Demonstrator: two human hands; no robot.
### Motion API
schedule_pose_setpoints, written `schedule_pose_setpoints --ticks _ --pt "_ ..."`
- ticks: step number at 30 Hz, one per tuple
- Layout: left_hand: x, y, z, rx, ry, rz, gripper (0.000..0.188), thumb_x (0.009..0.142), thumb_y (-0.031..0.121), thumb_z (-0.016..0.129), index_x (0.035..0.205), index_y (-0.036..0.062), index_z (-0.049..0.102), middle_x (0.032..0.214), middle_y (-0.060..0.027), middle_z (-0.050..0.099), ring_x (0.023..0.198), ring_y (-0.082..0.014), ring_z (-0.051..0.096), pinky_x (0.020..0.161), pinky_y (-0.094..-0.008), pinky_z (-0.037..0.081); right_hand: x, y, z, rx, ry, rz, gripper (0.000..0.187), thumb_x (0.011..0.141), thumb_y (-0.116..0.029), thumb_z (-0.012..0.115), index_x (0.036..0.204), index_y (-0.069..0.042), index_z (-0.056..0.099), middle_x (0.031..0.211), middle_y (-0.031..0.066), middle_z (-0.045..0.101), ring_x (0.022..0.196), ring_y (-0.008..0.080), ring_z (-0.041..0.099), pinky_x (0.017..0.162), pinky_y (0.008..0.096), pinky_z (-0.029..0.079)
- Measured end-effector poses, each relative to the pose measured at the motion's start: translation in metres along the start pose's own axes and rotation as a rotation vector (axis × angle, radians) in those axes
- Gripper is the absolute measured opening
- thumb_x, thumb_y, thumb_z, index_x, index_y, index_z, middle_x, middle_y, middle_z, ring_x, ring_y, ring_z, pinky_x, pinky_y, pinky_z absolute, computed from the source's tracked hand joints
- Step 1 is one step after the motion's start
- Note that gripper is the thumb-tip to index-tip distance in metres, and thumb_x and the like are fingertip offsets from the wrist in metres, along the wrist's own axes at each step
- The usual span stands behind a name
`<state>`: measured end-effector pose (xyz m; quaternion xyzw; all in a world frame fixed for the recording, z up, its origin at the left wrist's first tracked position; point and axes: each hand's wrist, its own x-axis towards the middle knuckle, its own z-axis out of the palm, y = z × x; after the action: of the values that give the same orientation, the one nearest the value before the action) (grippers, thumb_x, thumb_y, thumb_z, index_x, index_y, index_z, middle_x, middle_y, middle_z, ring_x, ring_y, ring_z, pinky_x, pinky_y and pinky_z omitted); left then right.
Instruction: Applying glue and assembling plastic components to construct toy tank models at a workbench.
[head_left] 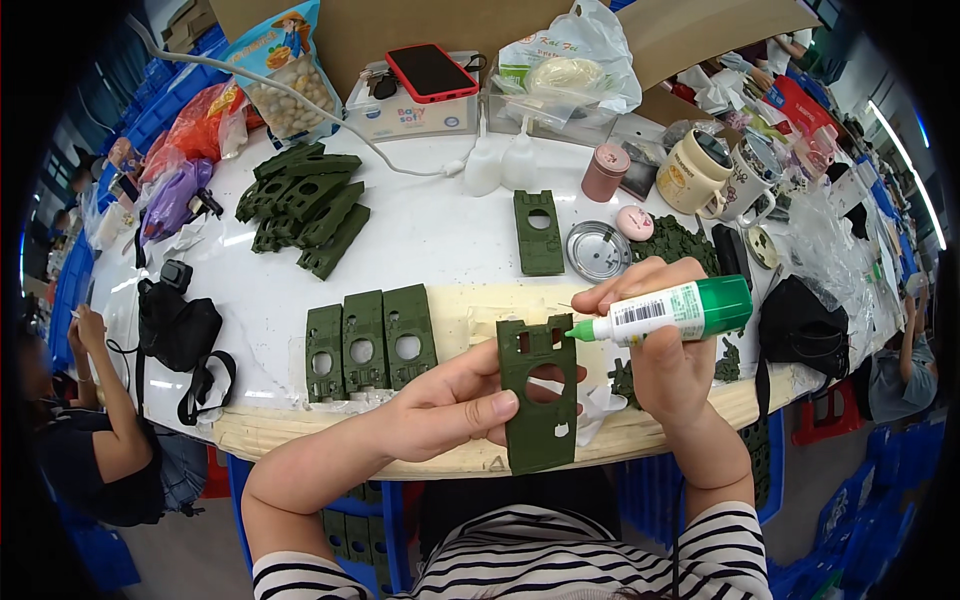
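Note:
My left hand is closed on a flat dark green plastic model part with a round hole and small cut-outs, held upright over the table's near edge. In my right hand is a white glue bottle with a green base and green nozzle, lying sideways. Its tip points left, at the top right corner of the part; whether they touch I cannot tell. Three similar green parts lie in a row left of my hands. One more green part lies farther back.
A pile of green parts is at the back left. Small green pieces lie beside a round metal tin at right. White squeeze bottles, a red-cased phone, mugs and black bags stand around. Other people sit at both sides.

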<state>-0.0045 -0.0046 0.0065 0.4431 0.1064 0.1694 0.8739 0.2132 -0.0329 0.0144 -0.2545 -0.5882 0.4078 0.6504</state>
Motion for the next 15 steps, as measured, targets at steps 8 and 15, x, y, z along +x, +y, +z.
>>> schedule_pose_setpoints --ticks 8,15 --pt "-0.0011 0.0004 0.0006 -0.009 0.009 0.001 0.058 0.095 0.022 0.046 0.144 0.0061 0.018 0.14 -0.0236 0.034 0.125 -0.0366 0.043 0.102 -0.0473 0.038 0.0058 -0.0062 0.0001 -0.134 0.007 0.081 0.045 0.088 -0.044 0.058 0.099 -0.002 0.044 0.091 0.0096 0.052 0.085 0.0262 0.066 0.076 0.0352 0.055" --pt "-0.0006 -0.001 0.0006 -0.016 0.01 0.008 0.058 0.095 0.022 0.046 0.144 0.0057 0.019 0.14 -0.0237 0.035 0.125 -0.0362 0.043 0.101 -0.0474 0.038 0.004 -0.0066 -0.0048 -0.005 -0.04 0.077 0.028 0.085 -0.013 0.065 0.103 0.002 0.049 0.095 0.0093 0.053 0.094 0.0221 0.062 0.084 0.0367 0.052"
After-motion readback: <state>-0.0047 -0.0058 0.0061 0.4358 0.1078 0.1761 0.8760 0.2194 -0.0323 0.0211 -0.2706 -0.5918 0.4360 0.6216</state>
